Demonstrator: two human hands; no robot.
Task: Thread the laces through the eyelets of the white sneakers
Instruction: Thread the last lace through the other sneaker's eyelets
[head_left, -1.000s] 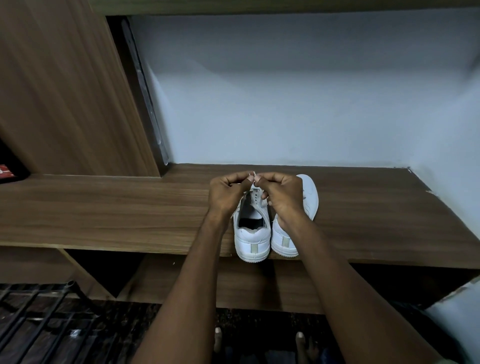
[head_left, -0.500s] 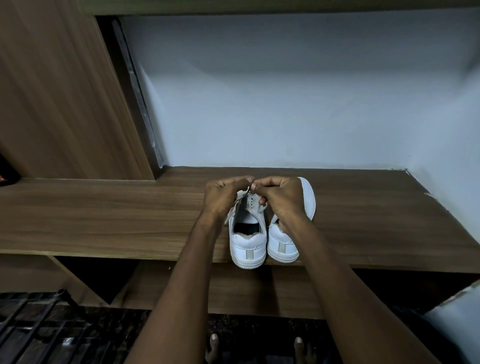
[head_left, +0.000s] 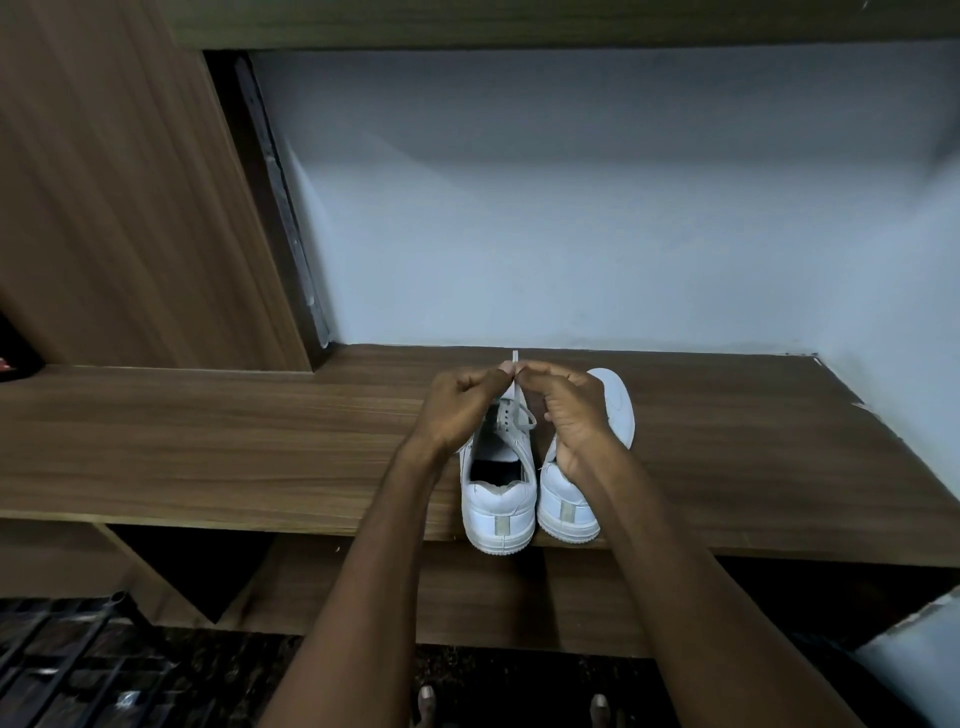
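Both hands, left (head_left: 457, 410) and right (head_left: 569, 415), pinch a thin white lace (head_left: 514, 364) above the left white leather sneaker (head_left: 498, 499) on the brown wooden shelf (head_left: 208, 441).

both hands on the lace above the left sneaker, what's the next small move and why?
Probably draw the lace up and away to take out slack. Both the left hand and right hand pinch it near its tip, which sticks up above the fingertips, and the lace runs down to the eyelets of the left sneaker, where a loose loop still shows. Which eyelet comes next is too small to tell.

Shelf (head_left: 208, 447) bare left of sneakers (head_left: 498, 509); wall (head_left: 571, 234) behind.
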